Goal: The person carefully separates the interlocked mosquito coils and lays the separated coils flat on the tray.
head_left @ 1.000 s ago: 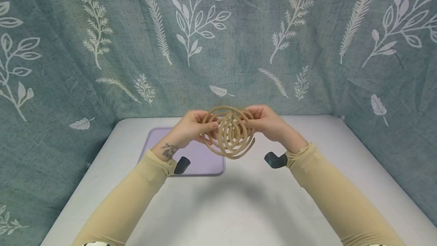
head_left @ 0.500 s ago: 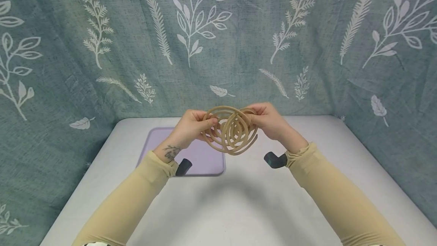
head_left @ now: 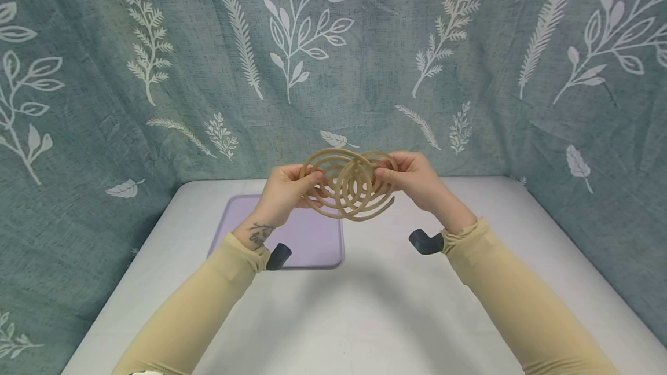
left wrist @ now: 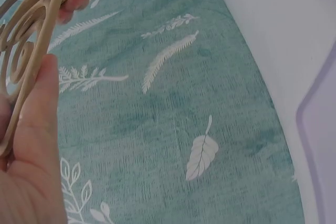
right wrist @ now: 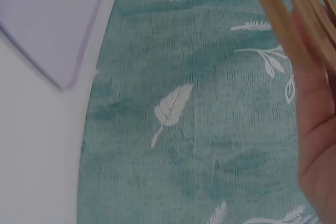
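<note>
Two tan, wood-coloured spirals overlap in the middle of the head view, held up above the table. My left hand (head_left: 281, 192) pinches the rim of the left spiral (head_left: 330, 150), thumb on the near side. With its thumb and fingers, my right hand (head_left: 417, 181) pinches the right spiral (head_left: 391, 202). Their coils cross between the hands; whether they are threaded through each other I cannot tell. In the left wrist view the coils (left wrist: 45, 38) stand edge-on beside the thumb. The right wrist view catches part of a flat wooden coil (right wrist: 276, 17) against the right hand.
A shallow lilac tray (head_left: 333, 265) lies on the white table (head_left: 354, 328), left of centre, behind and below the left hand. Green fabric (head_left: 375, 91) with white leaf prints hangs behind and at both sides. Dark wrist devices (head_left: 426, 242) stick out from the sleeves.
The hands have drawn slightly apart, the left one leftward and the right one rightward and up. The spirals have risen a little, and overlap less than before.
</note>
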A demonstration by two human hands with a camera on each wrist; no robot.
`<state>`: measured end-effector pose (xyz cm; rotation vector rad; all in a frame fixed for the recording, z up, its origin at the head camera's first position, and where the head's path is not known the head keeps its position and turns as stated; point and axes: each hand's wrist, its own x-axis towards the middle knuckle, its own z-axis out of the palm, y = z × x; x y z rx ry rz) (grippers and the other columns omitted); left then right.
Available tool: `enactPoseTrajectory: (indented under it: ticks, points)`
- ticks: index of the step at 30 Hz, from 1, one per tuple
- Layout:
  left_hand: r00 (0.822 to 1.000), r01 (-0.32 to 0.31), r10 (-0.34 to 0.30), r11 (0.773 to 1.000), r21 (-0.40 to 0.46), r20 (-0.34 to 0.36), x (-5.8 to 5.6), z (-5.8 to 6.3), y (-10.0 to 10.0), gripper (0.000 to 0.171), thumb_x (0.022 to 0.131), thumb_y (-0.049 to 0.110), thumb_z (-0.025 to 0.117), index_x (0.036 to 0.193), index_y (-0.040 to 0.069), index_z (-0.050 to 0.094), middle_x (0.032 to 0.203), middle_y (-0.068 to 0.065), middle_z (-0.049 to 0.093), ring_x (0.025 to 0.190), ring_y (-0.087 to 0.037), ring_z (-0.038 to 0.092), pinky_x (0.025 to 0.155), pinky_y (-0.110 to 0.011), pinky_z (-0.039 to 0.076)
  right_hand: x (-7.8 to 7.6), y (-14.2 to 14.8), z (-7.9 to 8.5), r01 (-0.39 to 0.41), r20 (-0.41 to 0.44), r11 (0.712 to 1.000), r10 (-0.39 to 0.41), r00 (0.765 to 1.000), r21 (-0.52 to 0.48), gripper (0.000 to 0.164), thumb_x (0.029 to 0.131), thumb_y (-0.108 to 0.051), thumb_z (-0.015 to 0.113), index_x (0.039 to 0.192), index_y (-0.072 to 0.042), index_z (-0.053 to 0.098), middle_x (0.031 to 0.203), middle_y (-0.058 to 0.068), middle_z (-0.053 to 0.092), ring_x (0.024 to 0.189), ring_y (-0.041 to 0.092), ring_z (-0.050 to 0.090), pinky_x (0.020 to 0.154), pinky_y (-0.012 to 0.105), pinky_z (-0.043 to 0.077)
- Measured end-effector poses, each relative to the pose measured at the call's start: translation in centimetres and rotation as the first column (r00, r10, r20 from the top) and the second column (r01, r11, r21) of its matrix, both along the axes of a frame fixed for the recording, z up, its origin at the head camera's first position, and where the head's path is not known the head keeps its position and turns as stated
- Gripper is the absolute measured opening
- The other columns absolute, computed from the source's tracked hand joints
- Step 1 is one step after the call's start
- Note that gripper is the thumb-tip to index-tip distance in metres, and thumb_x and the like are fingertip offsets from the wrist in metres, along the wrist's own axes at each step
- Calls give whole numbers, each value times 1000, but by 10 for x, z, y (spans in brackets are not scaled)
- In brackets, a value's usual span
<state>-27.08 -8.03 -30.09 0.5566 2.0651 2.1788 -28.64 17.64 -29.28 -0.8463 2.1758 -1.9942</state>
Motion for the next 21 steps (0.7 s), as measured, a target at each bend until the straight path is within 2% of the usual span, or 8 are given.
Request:
enactPoseTrajectory:
  ticks: [4, 7, 13, 18, 21]
  points:
    - [1000, -12, 12, 1000, -28, -10, -2, 0, -4, 26, 88, 5, 61, 101, -17, 58, 71, -2, 67, 62, -12, 66, 61, -35, 57, -1, 6, 2, 14, 6, 990, -15, 1000, 139, 6, 86, -2, 62, 81, -5, 65, 73, 1, 68, 65, 15, 67, 62, 33, 57]
    - [999, -19, 17, 998, -66, -28, -2, 0, -5, 24, 86, 3, 63, 97, -18, 59, 68, -2, 66, 63, -12, 66, 62, -34, 57, -2, 8, 2, 37, 5, 980, -39, 999, 198, 6, 86, -2, 63, 81, 1, 65, 74, 1, 68, 66, 16, 68, 61, 34, 57]
    - [998, -32, 23, 990, -135, -67, -3, -1, -7, 19, 85, 3, 64, 93, -14, 63, 68, -3, 66, 64, -12, 66, 61, -32, 57, -1, 8, 4, 78, -10, 962, -78, 997, 262, 13, 86, -4, 63, 77, 5, 62, 74, 2, 68, 66, 18, 67, 61, 35, 57]
    - [997, -29, 15, 979, -204, -69, -3, 1, -8, 22, 86, 3, 63, 97, -16, 62, 69, -5, 67, 63, -12, 66, 60, -31, 57, -1, 8, 6, 84, -27, 926, -79, 996, 367, 17, 86, -10, 65, 82, 7, 63, 73, 10, 68, 67, 20, 67, 62, 35, 57]
    - [998, -40, 27, 970, -238, -59, -3, 3, -8, 20, 86, 4, 64, 96, -13, 64, 70, -8, 67, 63, -12, 66, 59, -31, 57, -1, 7, 7, 81, -21, 910, -79, 997, 406, 20, 86, -13, 65, 79, 6, 62, 73, 12, 68, 67, 21, 67, 64, 35, 57]
